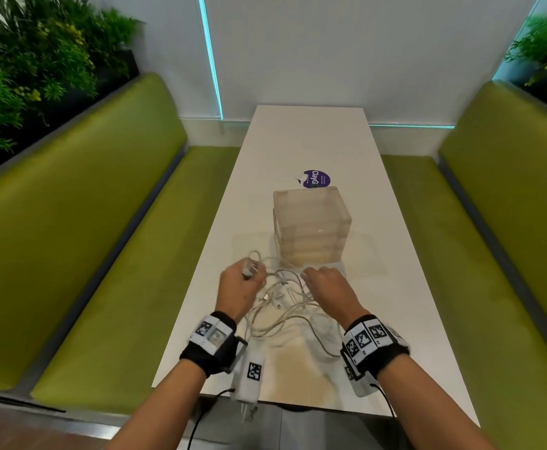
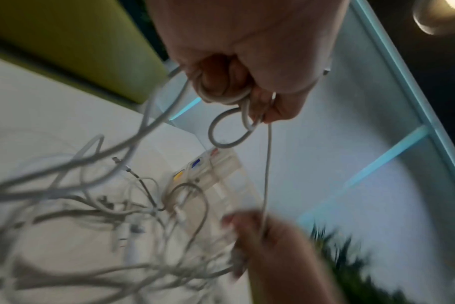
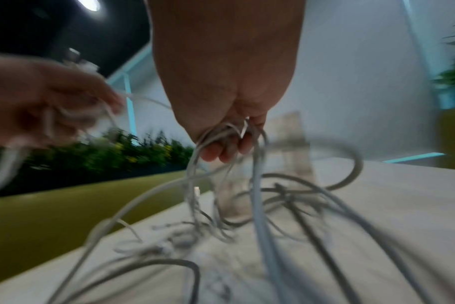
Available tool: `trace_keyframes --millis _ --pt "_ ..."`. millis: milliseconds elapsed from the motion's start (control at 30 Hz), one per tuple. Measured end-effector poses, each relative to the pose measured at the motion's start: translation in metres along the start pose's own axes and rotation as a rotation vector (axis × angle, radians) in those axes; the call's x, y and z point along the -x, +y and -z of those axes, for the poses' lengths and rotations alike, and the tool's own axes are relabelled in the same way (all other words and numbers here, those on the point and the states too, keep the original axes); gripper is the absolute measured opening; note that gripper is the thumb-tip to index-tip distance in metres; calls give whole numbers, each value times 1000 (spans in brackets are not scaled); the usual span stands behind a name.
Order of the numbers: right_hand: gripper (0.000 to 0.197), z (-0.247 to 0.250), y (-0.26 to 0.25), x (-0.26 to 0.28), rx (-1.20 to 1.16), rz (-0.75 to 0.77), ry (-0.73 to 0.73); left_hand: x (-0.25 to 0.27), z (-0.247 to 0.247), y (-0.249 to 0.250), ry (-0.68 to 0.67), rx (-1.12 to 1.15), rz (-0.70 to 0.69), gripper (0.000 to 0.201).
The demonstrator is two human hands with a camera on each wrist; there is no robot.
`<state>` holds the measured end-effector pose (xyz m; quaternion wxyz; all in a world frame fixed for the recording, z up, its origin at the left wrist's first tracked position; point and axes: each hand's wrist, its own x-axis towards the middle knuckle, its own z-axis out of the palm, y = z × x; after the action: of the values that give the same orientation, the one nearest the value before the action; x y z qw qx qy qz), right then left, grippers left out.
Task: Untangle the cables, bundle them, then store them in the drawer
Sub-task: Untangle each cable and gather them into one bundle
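A tangle of white cables (image 1: pixel 285 306) lies on the white table (image 1: pixel 405 319) between my hands. My left hand (image 1: pixel 239 284) grips a small coiled bundle of white cable (image 2: pixel 221 96), with a loop hanging below the fist. My right hand (image 1: pixel 324 287) holds several strands lifted from the heap (image 3: pixel 229 131). A thin strand (image 2: pixel 266 174) runs taut between the two hands. Behind the tangle stands a translucent drawer box (image 1: pixel 311 225), its coloured handles (image 2: pixel 195 164) visible in the left wrist view. The wrist views are blurred.
A purple round sticker (image 1: pixel 316 179) lies on the table behind the box. Green benches (image 1: pixel 103 254) flank the table on both sides, with plants (image 1: pixel 22 76) behind them. A white wall closes the far end.
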<state>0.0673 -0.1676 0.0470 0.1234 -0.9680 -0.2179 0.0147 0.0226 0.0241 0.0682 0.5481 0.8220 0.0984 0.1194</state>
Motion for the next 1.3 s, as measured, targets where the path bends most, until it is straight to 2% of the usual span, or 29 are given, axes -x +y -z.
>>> trace_keyframes --millis 67,100,300,433,633,733,900,1033,1100,1200,1300 --pt "24 -5 12 6 5 -44 -34 -7 9 6 101 155 50 26" --pt "22 -6 13 9 -4 -44 -43 -8 13 8 99 188 69 24" --pt "24 -4 -7 6 -84 8 -44 3 -1 8 -176 182 107 16" --pt "36 1 -23 6 -86 101 -16 6 -19 3 -269 148 128 40" --pt "28 -6 -25 6 -109 156 -16 5 -25 5 -229 194 219 24" --pt "22 -5 -26 7 -114 180 -3 5 -25 10 -154 247 219 19" --pt "33 -8 -6 6 -164 -48 -87 -2 -9 24 16 353 242 15" --pt "23 -14 10 8 -150 -127 -120 -10 5 22 62 369 242 15" --pt "22 -13 7 7 -166 -107 -89 -8 5 18 -7 249 192 17" --pt "30 -9 -6 2 -222 -41 -33 -2 -6 4 -215 77 118 27" --pt "25 -2 -21 -2 -251 43 6 8 -24 1 -418 51 121 19"
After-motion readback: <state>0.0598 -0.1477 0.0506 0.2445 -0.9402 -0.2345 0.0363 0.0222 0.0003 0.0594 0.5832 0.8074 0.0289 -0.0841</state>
